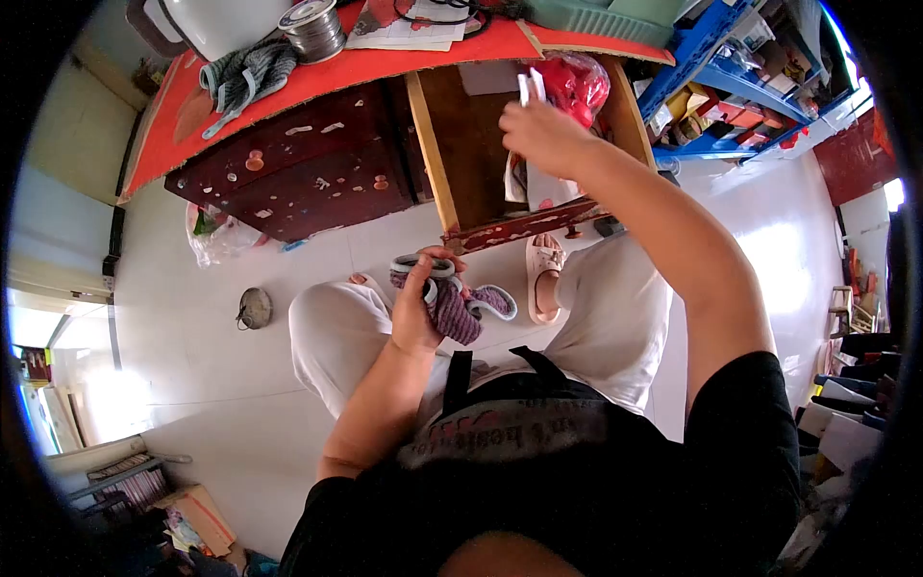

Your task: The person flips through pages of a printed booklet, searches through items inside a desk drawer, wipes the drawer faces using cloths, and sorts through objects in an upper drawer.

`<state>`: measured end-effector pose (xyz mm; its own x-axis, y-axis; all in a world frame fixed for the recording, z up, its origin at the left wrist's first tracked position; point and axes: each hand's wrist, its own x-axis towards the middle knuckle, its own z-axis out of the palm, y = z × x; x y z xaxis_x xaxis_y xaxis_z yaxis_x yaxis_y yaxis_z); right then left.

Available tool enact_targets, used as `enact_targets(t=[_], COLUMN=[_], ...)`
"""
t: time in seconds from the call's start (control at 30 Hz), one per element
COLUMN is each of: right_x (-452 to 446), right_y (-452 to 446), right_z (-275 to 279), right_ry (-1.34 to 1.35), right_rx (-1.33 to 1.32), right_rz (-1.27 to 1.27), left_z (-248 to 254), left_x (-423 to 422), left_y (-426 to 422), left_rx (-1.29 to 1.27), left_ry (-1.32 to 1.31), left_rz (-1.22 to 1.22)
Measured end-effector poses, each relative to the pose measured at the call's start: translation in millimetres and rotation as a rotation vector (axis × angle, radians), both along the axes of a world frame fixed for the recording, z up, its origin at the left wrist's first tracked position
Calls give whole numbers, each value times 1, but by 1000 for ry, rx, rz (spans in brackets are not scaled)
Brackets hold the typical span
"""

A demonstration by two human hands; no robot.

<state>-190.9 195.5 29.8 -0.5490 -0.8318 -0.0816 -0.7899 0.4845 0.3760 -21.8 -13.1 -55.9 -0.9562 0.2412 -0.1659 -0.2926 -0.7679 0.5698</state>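
In my left hand [415,313], above my lap, is a bunched purple-grey knitted piece [456,315] with light grey edging. The fingers wrap around it; folds hide its full shape. My right hand [546,139] reaches over the pulled-out wooden drawer [431,144], its fingers pinched on a small, narrow white object [531,87] whose kind I cannot make out. Just beyond these fingers, a red plastic bag [577,85] lies in the drawer. White papers or packets [548,188] sit below my right wrist, partly covered by it.
On the red tabletop [399,60] are a dark grey knitted piece [248,79], a spool of silvery wire [312,34] and papers. Blue shelves [731,82] crowded with boxes stand at right. A clear plastic bag [219,236] and a round dish [255,308] lie on the floor.
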Motion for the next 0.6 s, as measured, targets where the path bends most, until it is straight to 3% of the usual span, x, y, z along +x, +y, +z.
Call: enact_targets(t=[0.07, 0.13, 0.17, 0.23, 0.3, 0.33, 0.4, 0.43, 0.5, 0.57, 0.6], right_x=[15, 30, 34, 41, 58, 58, 58, 58, 60, 64, 64], right_y=[19, 41, 53, 73, 86, 99, 119, 118, 124, 117, 118], right_z=[13, 12, 9, -2, -10, -23, -48, -50, -54, -44, -48], right_ry=[9, 155, 158, 154, -46, 44, -23, -66, -113, -158, -167], right_rx=[-43, -689, -703, -1232, -1566, -1569, -1777, -1915, -2047, -2079, -2103], right_rz=[-31, -255, -262, -505, -778, -764, -810, -804, -877, -977, -981], left_z=[-5, 3, 9, 26, 47, 53, 65, 73, 86, 81, 78], left_x=[1, 4, 5, 3, 7, 8, 9, 9, 0, -28, -45], left_y=[-2, -5, -7, -9, -6, -6, -4, 0, 10, 15, 24], left_rx=[57, 117, 185, 312, 341, 318, 285, 247, 128, -124, -411], left_ry=[-42, -118, -195, -353, -325, -321, -353, -161, -110, -131, 165], left_rz=[31, 110, 191, 279, 356, 352, 217, 70, 112, 370, 394])
